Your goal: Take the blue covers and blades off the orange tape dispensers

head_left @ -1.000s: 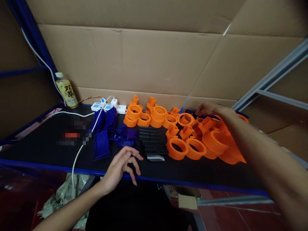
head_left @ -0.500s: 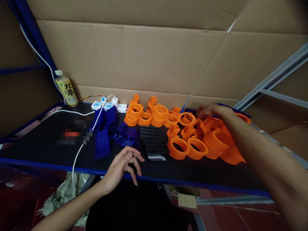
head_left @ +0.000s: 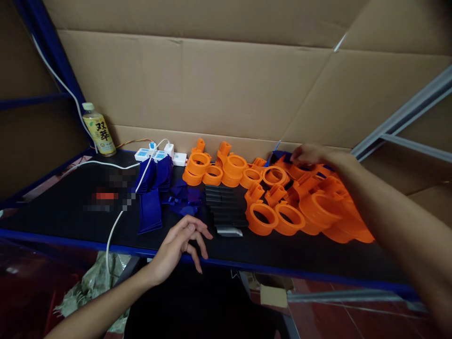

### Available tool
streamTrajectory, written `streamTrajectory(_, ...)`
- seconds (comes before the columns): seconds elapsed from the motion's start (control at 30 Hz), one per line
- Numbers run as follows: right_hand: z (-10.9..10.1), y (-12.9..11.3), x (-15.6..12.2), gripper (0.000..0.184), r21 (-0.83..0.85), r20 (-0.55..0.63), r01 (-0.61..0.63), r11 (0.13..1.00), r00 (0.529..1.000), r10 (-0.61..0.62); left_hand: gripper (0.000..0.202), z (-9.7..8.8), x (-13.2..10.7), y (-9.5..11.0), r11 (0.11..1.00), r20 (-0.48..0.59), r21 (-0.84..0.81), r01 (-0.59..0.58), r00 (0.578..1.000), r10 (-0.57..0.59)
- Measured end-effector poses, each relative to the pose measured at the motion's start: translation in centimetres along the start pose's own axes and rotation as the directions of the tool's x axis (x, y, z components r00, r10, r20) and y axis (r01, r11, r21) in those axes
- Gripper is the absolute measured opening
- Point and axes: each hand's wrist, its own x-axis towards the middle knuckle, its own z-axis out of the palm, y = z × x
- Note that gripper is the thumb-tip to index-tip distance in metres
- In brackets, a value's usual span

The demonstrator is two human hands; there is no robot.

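My left hand (head_left: 183,240) hovers over the table's front edge, fingers loosely curled but apart, with nothing in it. Just beyond it lie a row of black ribbed pieces (head_left: 228,207) and a small grey-white piece (head_left: 229,231). My right hand (head_left: 306,154) reaches to the back right with bent fingers. It grips an orange plastic ring part (head_left: 282,163), though the fingertips are partly hidden. Around that arm stand several more orange ring parts (head_left: 319,212) with block-like necks, some stacked. Dark blue pieces (head_left: 278,155) lie behind them.
Stacks of blue plates (head_left: 150,212) and small blue pieces (head_left: 185,197) sit left of centre. A white power strip (head_left: 180,159), its cable (head_left: 116,226) and a yellow-labelled bottle (head_left: 100,132) are further left. Cardboard (head_left: 229,84) walls the back; a metal frame (head_left: 406,113) rises at right.
My right hand has moved slightly right and up, and an orange ring part now shows beneath its fingers. My left hand has stayed still.
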Motion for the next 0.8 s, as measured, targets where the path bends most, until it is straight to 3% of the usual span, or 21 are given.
streamTrajectory(0.1, -1.7, -0.6, 0.1, 0.019, -0.133, 0.105, -0.064, 0.989, 0.991, 0.079, 0.029, 0.0, 0.0, 0.0, 1.000, 0.003, 0.003, 0.001, 1.000, -0.001)
streamTrajectory(0.2, -4.0, -1.9, -0.8, 0.028, -0.191, 0.063, -0.030, 0.981, 0.997, 0.043, 0.028, 0.0, -0.1, 0.0, 1.000, 0.005, 0.002, 0.004, 1.000, -0.004)
streamTrajectory(0.3, -6.2, -4.5, -3.9, 0.036, -0.195, 0.021, 0.052, 0.979, 0.999, -0.049, 0.028, -0.1, -0.2, 0.1, 1.000, 0.035, 0.009, -0.018, 0.999, 0.018)
streamTrajectory(0.4, -7.0, -8.6, -9.1, 0.032, -0.147, -0.049, 0.220, 0.964, 0.972, -0.229, 0.033, -0.1, -0.1, 0.2, 0.997, 0.102, -0.004, -0.077, 0.992, 0.077)
streamTrajectory(0.47, -6.3, -11.8, -13.1, 0.026, -0.059, -0.034, 0.376, 0.925, 0.925, -0.378, 0.039, -0.1, 0.0, 0.3, 0.993, 0.140, -0.027, -0.115, 0.983, 0.118)
streamTrajectory(0.53, -4.5, -15.1, -17.1, 0.018, 0.042, -0.035, 0.542, 0.840, 0.841, -0.540, 0.047, -0.2, 0.0, 0.2, 0.989, 0.157, -0.054, -0.140, 0.977, 0.147)
streamTrajectory(0.67, 0.8, -20.9, -23.5, 0.006, 0.103, -0.129, 0.689, 0.717, 0.724, -0.677, 0.058, -0.4, -0.2, -0.2, 0.968, 0.114, -0.144, -0.207, 0.968, 0.224)
streamTrajectory(0.8, 4.4, -23.9, -26.8, 0.003, -0.016, -0.180, 0.782, 0.623, 0.611, -0.771, 0.060, -0.6, -0.4, -0.4, 0.962, -0.012, -0.220, -0.161, 0.987, 0.162)
